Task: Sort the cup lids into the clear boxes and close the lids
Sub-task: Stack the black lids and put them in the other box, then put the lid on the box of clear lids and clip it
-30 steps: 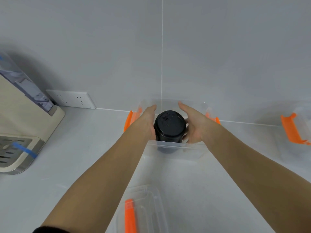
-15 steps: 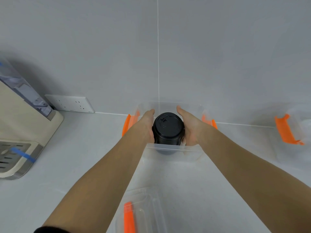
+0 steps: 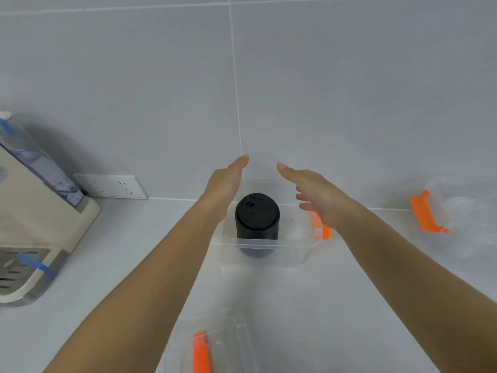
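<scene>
A tall stack of black cup lids stands upright inside an open clear box with orange side clips, set against the back wall. My left hand hovers just left of the stack, fingers straight and apart from it. My right hand hovers to its right, fingers spread, over the orange clip. Neither hand touches the stack. A clear box lid with an orange clip lies on the counter near me, between my forearms.
A second clear box with an orange clip, holding clear cup lids, sits at the far right. A beige appliance with blue tape stands at the left, beside a white wall socket. Grey tiled wall rises behind the white counter.
Both hands have let go of the black lid stack and lifted up and apart. The stack stays standing in the box.
</scene>
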`<act>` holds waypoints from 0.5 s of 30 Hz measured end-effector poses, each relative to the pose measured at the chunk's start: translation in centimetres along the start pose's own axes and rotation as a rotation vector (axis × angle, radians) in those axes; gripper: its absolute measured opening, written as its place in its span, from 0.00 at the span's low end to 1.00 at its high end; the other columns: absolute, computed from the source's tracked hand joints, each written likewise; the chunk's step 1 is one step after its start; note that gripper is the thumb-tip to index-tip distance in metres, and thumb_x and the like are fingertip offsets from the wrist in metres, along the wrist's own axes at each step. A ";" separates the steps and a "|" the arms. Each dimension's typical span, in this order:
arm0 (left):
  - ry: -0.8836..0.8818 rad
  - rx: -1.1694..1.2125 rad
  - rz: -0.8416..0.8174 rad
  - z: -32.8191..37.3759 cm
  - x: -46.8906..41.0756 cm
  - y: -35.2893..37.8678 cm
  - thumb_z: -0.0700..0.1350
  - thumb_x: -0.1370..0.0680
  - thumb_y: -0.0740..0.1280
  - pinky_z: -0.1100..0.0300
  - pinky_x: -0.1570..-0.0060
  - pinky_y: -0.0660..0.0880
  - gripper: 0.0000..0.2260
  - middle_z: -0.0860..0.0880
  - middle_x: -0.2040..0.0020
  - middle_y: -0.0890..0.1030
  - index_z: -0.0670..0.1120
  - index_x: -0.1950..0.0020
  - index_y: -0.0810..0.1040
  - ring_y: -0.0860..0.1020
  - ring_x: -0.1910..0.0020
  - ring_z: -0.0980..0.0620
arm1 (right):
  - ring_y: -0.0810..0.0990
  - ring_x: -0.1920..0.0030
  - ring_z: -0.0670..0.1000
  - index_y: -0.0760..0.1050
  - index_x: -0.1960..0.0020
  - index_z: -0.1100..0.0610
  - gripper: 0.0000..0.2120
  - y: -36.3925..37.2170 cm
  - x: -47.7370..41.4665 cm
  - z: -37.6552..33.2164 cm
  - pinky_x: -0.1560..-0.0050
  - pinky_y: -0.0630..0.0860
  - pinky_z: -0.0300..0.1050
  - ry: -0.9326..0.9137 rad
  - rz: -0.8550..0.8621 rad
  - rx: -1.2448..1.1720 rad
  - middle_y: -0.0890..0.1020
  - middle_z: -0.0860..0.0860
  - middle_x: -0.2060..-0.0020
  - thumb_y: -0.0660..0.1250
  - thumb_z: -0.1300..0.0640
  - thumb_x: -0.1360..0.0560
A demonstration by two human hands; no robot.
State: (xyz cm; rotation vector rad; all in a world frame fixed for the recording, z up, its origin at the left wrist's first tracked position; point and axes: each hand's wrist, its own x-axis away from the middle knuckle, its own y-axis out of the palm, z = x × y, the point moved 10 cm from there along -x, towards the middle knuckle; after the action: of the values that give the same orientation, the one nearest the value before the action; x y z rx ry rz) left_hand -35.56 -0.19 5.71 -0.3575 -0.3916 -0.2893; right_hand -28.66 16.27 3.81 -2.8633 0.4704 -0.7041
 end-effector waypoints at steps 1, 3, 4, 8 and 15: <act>0.060 -0.032 -0.002 1.0 0.7 0.3 0.61 0.23 0.59 0.54 0.39 0.67 0.23 0.49 0.40 0.76 0.46 0.39 0.75 0.71 0.36 0.46 | 0.66 0.29 0.55 0.58 0.25 0.51 0.41 -0.5 0.6 -0.5 0.29 0.63 0.55 -0.041 0.017 0.021 0.64 0.49 0.27 0.62 0.32 0.31; 0.203 -0.155 0.003 3.2 2.7 1.2 0.62 0.23 0.58 0.57 0.45 0.69 0.19 0.52 0.47 0.77 0.48 0.47 0.77 0.72 0.41 0.47 | 0.63 0.27 0.54 0.53 0.24 0.47 0.41 -2.2 2.4 -1.8 0.28 0.60 0.54 -0.164 0.073 0.058 0.61 0.48 0.25 0.60 0.31 0.31; 0.278 -0.214 0.006 3.9 3.3 1.7 0.63 0.24 0.58 0.56 0.41 0.68 0.23 0.51 0.40 0.77 0.48 0.40 0.76 0.72 0.37 0.47 | 0.62 0.26 0.53 0.51 0.23 0.46 0.41 -3.0 3.2 -2.4 0.28 0.60 0.53 -0.226 0.104 0.082 0.60 0.48 0.24 0.60 0.31 0.30; 0.519 -0.441 0.098 6.4 6.3 4.2 0.64 0.23 0.57 0.52 0.30 0.62 0.31 0.50 0.25 0.65 0.49 0.25 0.62 0.64 0.27 0.49 | 0.57 0.24 0.50 0.45 0.23 0.45 0.42 -7.5 6.5 -3.5 0.26 0.57 0.54 -0.433 0.283 0.229 0.55 0.48 0.23 0.61 0.34 0.29; 0.824 -0.639 0.189 9.3 11.1 10.5 0.61 0.22 0.58 0.55 0.26 0.52 0.31 0.48 0.22 0.59 0.50 0.23 0.56 0.55 0.23 0.51 | 0.49 0.22 0.51 0.38 0.24 0.41 0.45 -15.9 10.2 -2.1 0.25 0.51 0.54 -0.590 0.519 0.595 0.50 0.49 0.22 0.57 0.29 0.32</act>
State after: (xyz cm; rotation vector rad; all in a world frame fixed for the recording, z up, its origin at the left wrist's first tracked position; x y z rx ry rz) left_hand -25.11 10.58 15.41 -0.8486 0.5626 -0.3457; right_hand -16.84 27.56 13.51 -2.1008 0.7125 0.0949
